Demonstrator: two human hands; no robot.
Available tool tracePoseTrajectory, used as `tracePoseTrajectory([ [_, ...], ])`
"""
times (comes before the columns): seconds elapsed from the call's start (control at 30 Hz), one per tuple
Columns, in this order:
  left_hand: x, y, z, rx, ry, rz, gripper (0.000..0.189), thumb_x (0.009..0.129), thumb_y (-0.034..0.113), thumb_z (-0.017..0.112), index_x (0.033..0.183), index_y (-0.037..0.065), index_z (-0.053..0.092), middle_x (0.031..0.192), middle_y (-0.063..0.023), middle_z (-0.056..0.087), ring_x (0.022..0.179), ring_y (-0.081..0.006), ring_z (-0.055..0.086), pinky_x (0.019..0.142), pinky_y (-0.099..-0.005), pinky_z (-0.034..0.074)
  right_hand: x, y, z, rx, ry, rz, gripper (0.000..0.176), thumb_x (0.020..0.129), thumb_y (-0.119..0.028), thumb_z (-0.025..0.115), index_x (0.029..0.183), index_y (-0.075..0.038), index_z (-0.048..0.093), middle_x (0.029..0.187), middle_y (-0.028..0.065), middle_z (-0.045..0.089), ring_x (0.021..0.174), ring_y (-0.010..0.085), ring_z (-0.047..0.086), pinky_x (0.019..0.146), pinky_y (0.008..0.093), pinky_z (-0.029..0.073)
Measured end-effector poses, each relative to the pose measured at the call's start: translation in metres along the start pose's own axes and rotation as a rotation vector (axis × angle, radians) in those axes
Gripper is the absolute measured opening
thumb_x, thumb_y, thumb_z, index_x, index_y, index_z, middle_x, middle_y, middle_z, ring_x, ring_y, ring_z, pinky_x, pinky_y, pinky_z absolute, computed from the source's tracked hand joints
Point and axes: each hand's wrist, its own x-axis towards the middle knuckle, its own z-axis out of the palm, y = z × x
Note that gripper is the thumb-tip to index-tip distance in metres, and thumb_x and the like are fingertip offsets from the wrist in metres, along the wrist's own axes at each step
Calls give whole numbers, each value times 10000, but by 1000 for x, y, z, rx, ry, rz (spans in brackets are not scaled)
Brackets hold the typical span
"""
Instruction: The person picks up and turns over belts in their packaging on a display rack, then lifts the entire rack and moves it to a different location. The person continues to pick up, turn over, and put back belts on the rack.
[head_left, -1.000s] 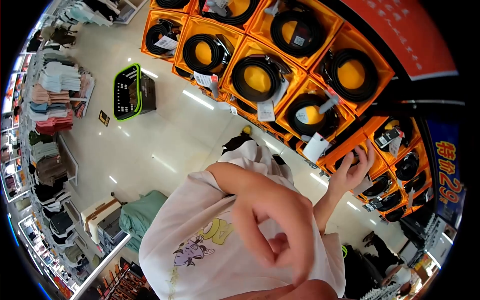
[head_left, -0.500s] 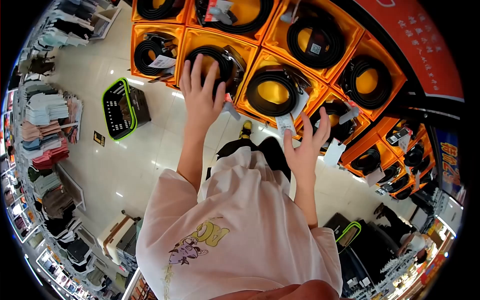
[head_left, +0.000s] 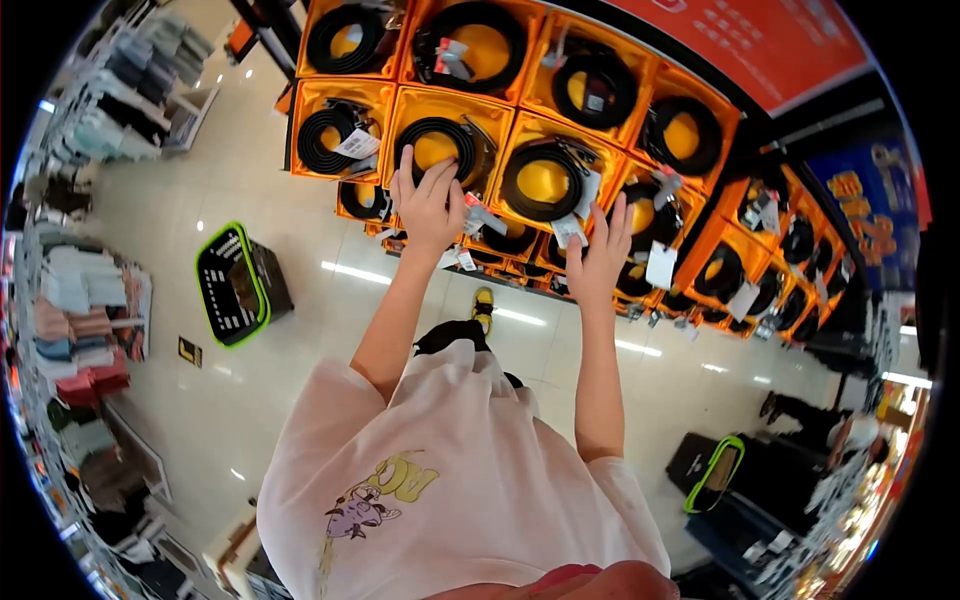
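My left hand (head_left: 430,208) reaches up to a coiled black belt (head_left: 437,124) in an orange satin-lined box. Its fingers are stretched out, with the tips over the lower left part of the coil. Beside it on the right, another coiled black belt (head_left: 512,187) lies in its own orange box, a white paper tag (head_left: 569,231) hanging at its lower edge. My right hand (head_left: 601,250) is open just right of that tag, fingers extended upward and thumb apart. A larger white tag (head_left: 660,265) hangs to the right of this hand.
More boxed belts (head_left: 682,137) fill the tilted display, with lower rows below. A red sign (head_left: 735,45) borders its top. A black basket with a green rim (head_left: 235,285) stands on the floor at left, another basket (head_left: 715,475) at lower right. Clothes racks (head_left: 85,310) line the left; a person (head_left: 850,437) is at far right.
The view has shifted, so lower rows of belts now show. My left fingers have come lower on the coil and closer together. My right hand's fingers are straighter and less spread.
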Motion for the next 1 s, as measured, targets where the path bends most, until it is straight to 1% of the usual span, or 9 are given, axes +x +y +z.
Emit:
tracePoseTrajectory([
  [0.07,-1,-1,-3,13,-24,32,225,936,162,630,1064,44,773,1188,-59,752,1431,-431,457,1088,-506,333,0,-1,2,-1,19,19,497,962,-274,602,1423,-94,560,1694,180,280,1544,448,253,1171,584,288],
  [0.1,0,-2,-6,7,-53,48,243,943,172,630,1107,48,760,1208,-67,742,1407,-410,479,1093,-504,325,-1,-1,3,16,42,28,495,966,-301,593,1421,-108,568,1697,163,282,1548,438,253,1169,589,294],
  [0.23,-3,-10,-6,1,-111,121,248,952,173,625,1139,55,737,1189,-66,731,1299,-369,543,1070,-500,339,-5,-5,5,-41,48,75,520,975,-344,563,1445,-121,568,1692,141,295,1489,473,328,1170,577,313],
  [0.4,-5,-11,-2,-24,-73,136,216,960,161,616,1115,80,744,1138,-56,742,1232,-346,577,1091,-456,319,-7,2,12,-62,134,25,485,1005,-383,532,1426,-152,591,1658,117,368,1333,402,485,1136,531,357],
  [0.6,-5,-15,0,22,-91,194,240,977,165,599,1138,71,750,1069,-69,742,1226,-334,558,1100,-463,310,-8,11,24,-118,262,-72,476,1020,-435,527,1425,-190,580,1643,81,387,1296,339,526,1099,488,375],
  [0.67,-6,-15,-1,20,-119,177,253,995,171,576,1147,68,751,1079,-63,737,1222,-333,554,1107,-463,300,-9,9,24,-107,285,-73,477,1013,-408,571,1436,-190,585,1651,90,393,1269,347,526,1088,483,379],
  [0.7,-7,-17,0,21,-114,187,254,998,174,572,1143,68,751,1093,-60,735,1227,-333,555,1108,-468,298,-2,-4,2,-36,157,14,557,948,-362,538,1406,-47,561,1633,205,366,1294,464,476,1103,560,366],
  [0.87,-7,-14,-4,49,-173,161,266,1011,181,550,1156,65,739,1150,-44,728,1261,-335,553,1123,-483,279,-1,-6,-5,46,126,45,553,925,-366,562,1379,-50,588,1632,198,367,1267,437,506,1088,549,370],
  [1.0,-8,-11,-8,41,-235,134,308,1009,167,515,1200,28,713,1176,-65,726,1256,-347,544,1133,-483,260,-2,-3,-2,98,156,49,509,922,-360,588,1329,-58,633,1611,192,414,1212,417,548,1011,526,412],
])
